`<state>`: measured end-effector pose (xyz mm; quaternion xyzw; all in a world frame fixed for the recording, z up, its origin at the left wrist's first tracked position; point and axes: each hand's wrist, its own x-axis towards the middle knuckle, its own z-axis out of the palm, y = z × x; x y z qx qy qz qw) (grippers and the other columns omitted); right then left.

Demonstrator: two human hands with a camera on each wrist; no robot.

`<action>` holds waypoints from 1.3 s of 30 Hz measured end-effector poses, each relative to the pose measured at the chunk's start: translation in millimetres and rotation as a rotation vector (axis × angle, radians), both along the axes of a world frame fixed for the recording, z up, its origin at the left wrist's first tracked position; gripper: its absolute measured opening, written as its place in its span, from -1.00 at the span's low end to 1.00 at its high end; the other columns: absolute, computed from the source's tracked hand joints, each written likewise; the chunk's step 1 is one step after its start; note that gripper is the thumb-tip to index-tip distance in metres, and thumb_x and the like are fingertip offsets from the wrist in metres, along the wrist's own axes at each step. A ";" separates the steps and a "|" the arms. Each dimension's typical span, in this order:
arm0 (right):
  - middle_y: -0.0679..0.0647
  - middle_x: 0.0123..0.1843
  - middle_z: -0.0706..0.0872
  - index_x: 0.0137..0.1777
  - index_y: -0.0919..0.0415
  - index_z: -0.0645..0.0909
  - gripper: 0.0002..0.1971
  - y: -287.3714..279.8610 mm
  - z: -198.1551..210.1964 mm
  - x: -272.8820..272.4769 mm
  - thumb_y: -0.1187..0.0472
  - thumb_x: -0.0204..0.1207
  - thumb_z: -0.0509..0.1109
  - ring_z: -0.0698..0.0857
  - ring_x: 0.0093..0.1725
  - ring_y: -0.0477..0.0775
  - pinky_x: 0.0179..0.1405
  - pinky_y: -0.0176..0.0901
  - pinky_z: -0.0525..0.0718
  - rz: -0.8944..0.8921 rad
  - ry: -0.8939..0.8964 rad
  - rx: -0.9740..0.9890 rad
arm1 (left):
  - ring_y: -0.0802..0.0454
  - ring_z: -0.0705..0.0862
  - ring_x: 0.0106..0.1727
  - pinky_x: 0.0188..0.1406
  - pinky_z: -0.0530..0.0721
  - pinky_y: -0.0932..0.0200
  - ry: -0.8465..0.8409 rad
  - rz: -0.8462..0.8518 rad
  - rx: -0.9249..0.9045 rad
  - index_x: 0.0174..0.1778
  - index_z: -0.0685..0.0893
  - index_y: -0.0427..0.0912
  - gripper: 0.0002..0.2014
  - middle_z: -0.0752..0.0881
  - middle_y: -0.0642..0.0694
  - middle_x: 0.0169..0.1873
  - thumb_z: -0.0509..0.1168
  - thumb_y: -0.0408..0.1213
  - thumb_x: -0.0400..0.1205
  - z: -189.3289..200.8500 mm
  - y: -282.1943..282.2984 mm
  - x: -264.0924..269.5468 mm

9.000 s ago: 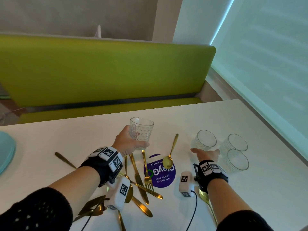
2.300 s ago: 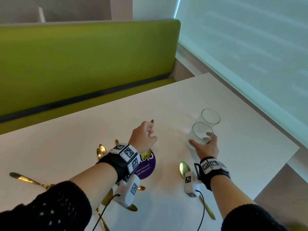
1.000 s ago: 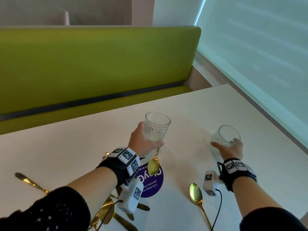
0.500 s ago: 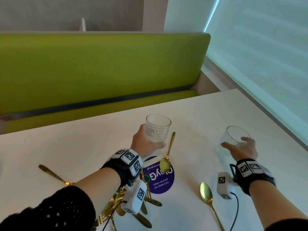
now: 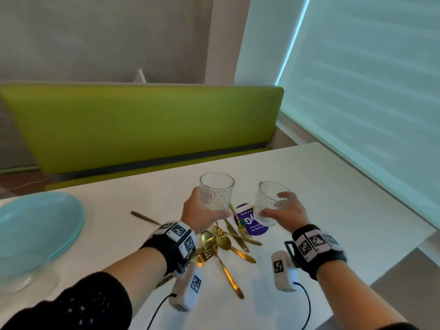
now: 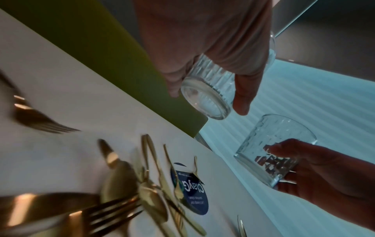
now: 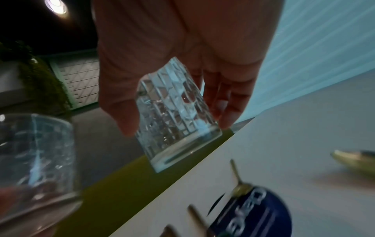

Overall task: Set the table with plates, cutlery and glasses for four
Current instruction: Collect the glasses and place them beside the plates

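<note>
So right now the left hand [image 5: 199,214] has its fingers and thumb wrapped round a patterned glass [image 5: 216,191], held upright and clear of the table [image 5: 333,191]. Just to the right of it, the right hand [image 5: 287,211] grips a second glass [image 5: 270,201] the same way, thumb on the near side and fingers round the far side, and this one tilts a bit. Both glasses are close together but not touching, as far as I can tell.

Straight below the two grips there's a round purple sticker [image 5: 252,222] on the tabletop, and a messy pile of gold cutlery [image 5: 223,244] spreading back toward the wrists: forks, spoons, knives all crossing each other. One gold piece [image 5: 145,218] lies on its own off to the left of the pile. Further left still sits a stack of pale blue plates [image 5: 40,229] near the table edge. Beyond the glasses is a green bench [image 5: 142,125].
</note>
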<state>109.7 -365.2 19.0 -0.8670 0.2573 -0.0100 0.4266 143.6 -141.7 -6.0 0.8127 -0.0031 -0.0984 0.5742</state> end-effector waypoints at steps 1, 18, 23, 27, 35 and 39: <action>0.12 0.21 0.60 0.36 0.11 0.41 -0.25 23.4 -1.4 -12.0 0.18 0.18 0.67 0.57 0.14 0.09 0.01 -0.18 0.55 0.016 0.008 0.012 | -0.04 0.58 0.32 0.14 0.55 0.22 -0.008 0.008 -0.007 0.38 0.39 -0.11 -0.16 0.60 -0.09 0.31 0.65 -0.15 0.21 1.9 19.6 -14.1; 0.08 0.34 0.58 0.38 0.12 0.40 -0.18 326.2 -66.2 -127.1 0.11 0.13 0.70 0.55 0.32 0.09 0.21 -0.16 0.52 0.424 0.169 0.022 | 0.09 0.54 0.15 0.12 0.41 0.32 -0.011 0.392 0.086 0.36 0.44 -0.22 -0.19 0.62 -0.05 0.18 0.67 -0.28 0.22 -55.8 278.0 -206.2; 0.08 0.31 0.61 0.37 0.09 0.38 -0.18 369.5 -81.0 -130.9 0.08 0.11 0.69 0.60 0.27 0.07 0.08 -0.27 0.50 0.508 0.203 0.011 | -0.11 0.59 0.32 0.23 0.50 0.18 0.054 0.530 0.130 0.34 0.44 -0.23 -0.18 0.63 -0.13 0.26 0.68 -0.29 0.20 -81.3 323.9 -219.6; 0.09 0.33 0.61 0.38 0.08 0.37 -0.17 391.7 -91.0 -130.5 0.08 0.11 0.69 0.60 0.28 0.06 0.13 -0.25 0.54 0.532 0.214 0.009 | -0.13 0.53 0.40 0.35 0.46 0.08 0.083 0.570 0.171 0.39 0.45 -0.23 -0.13 0.56 -0.17 0.34 0.68 -0.29 0.17 -98.3 347.2 -220.9; 0.07 0.32 0.61 0.40 0.11 0.37 -0.18 418.2 -103.0 -124.8 0.10 0.14 0.67 0.59 0.29 0.04 0.19 -0.26 0.55 0.568 0.195 -0.003 | -0.14 0.48 0.39 0.33 0.50 0.03 0.117 0.512 0.260 0.36 0.46 -0.17 -0.14 0.52 -0.18 0.30 0.67 -0.32 0.14 -113.1 365.0 -209.8; 0.03 0.29 0.61 0.40 0.10 0.37 -0.18 426.8 -106.7 -119.3 0.12 0.14 0.67 0.60 0.26 0.03 0.18 -0.25 0.56 0.567 0.171 0.010 | -0.13 0.55 0.38 0.32 0.55 0.05 0.125 0.509 0.266 0.39 0.46 -0.17 -0.13 0.56 -0.18 0.31 0.66 -0.34 0.15 -113.7 368.9 -204.0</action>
